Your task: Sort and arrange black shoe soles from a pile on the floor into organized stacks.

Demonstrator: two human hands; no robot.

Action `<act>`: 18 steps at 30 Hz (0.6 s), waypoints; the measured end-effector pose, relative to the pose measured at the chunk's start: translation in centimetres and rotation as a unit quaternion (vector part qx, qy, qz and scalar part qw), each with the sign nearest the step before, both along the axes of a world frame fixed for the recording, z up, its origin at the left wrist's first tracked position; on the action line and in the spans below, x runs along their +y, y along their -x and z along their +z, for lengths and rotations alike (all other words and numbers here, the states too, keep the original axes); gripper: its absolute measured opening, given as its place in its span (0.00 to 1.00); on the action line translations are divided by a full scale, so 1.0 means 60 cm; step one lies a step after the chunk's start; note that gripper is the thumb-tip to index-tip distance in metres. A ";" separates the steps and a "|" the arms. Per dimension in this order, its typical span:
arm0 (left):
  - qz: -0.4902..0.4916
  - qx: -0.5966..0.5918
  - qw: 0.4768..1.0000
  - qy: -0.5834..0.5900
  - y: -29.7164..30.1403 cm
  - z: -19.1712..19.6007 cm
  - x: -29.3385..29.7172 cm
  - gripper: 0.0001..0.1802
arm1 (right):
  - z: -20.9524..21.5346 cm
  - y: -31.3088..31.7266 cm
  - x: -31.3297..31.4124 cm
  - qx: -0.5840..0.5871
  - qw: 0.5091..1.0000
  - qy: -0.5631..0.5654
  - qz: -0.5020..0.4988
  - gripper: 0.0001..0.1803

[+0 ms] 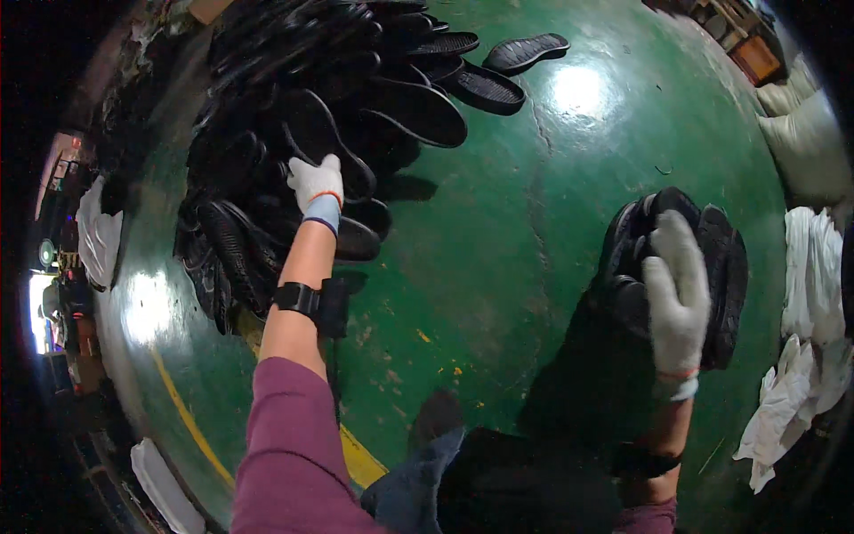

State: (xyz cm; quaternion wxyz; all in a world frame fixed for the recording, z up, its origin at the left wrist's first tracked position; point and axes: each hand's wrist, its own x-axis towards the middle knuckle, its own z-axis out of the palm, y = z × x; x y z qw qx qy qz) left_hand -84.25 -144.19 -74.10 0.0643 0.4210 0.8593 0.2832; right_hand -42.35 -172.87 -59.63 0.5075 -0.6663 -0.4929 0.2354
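Observation:
My left hand (318,182), in a white knit glove, reaches to the big pile of black shoe soles (414,107) at the upper left. Its fingers are closed at the lower edge of one shoe sole (313,126); the fingertips are partly hidden. On the right, my right hand (679,298), gloved the same way, lies over a smaller stack of black soles (722,276). Its fingers are stretched out and slightly apart, with no grip on a sole visible. Several soles in this stack stand side by side.
The green floor (463,267) has a crack and a yellow line (191,418). A loose black sole (527,53) lies at the pile's far right edge. White sacks (792,133) and white cloth (809,276) line the right side. My shoe and jeans leg (418,476) show below.

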 end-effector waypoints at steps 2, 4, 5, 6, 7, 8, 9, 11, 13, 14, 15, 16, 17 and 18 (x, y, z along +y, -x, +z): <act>-0.027 0.001 1.000 0.009 0.032 -0.023 -0.005 0.48 | -0.010 0.057 0.025 -0.005 0.998 0.025 0.061 0.29; -0.010 -0.060 0.995 0.080 -0.062 -0.018 -0.020 0.51 | -0.021 0.078 0.029 -0.039 0.995 0.046 0.083 0.30; 0.007 -0.071 0.995 0.066 -0.065 -0.018 -0.009 0.51 | -0.021 0.093 0.032 -0.043 0.993 0.050 0.100 0.30; -0.031 -0.170 0.984 -0.036 0.022 -0.027 0.018 0.47 | -0.020 0.136 0.045 0.003 0.990 0.033 0.135 0.30; -0.082 -0.253 0.953 -0.145 0.119 -0.015 0.038 0.43 | -0.012 0.176 0.058 0.035 0.984 0.020 0.176 0.31; -0.107 -0.301 0.943 -0.094 0.076 -0.033 0.028 0.37 | -0.033 0.181 0.061 0.056 0.982 0.035 0.176 0.31; -0.140 -0.360 0.921 -0.040 -0.013 -0.040 0.003 0.31 | -0.049 0.172 0.058 0.065 0.983 0.055 0.165 0.32; -0.179 -0.464 0.866 -0.043 -0.130 -0.007 -0.074 0.21 | -0.068 0.158 0.060 0.083 0.983 0.083 0.139 0.34; -0.284 -0.566 0.771 -0.064 -0.145 0.004 -0.152 0.17 | -0.092 0.187 0.079 0.200 0.971 0.116 0.065 0.36; -0.343 -0.564 0.751 0.020 -0.138 0.009 -0.184 0.16 | -0.100 0.206 0.088 0.218 0.969 0.103 0.045 0.36; -0.402 -0.564 0.714 0.106 -0.148 0.012 -0.209 0.15 | -0.110 0.204 0.086 0.217 0.969 0.106 0.046 0.36; -0.474 -0.519 0.700 0.127 -0.155 0.022 -0.222 0.15 | -0.132 0.199 0.087 0.301 0.946 0.101 0.066 0.36; -0.543 -0.471 0.679 0.148 -0.160 0.032 -0.228 0.15 | -0.153 0.192 0.085 0.383 0.915 0.095 0.084 0.35; -0.554 -0.233 0.799 0.030 -0.061 -0.038 -0.212 0.19 | -0.166 0.239 0.087 0.439 0.886 0.130 0.072 0.34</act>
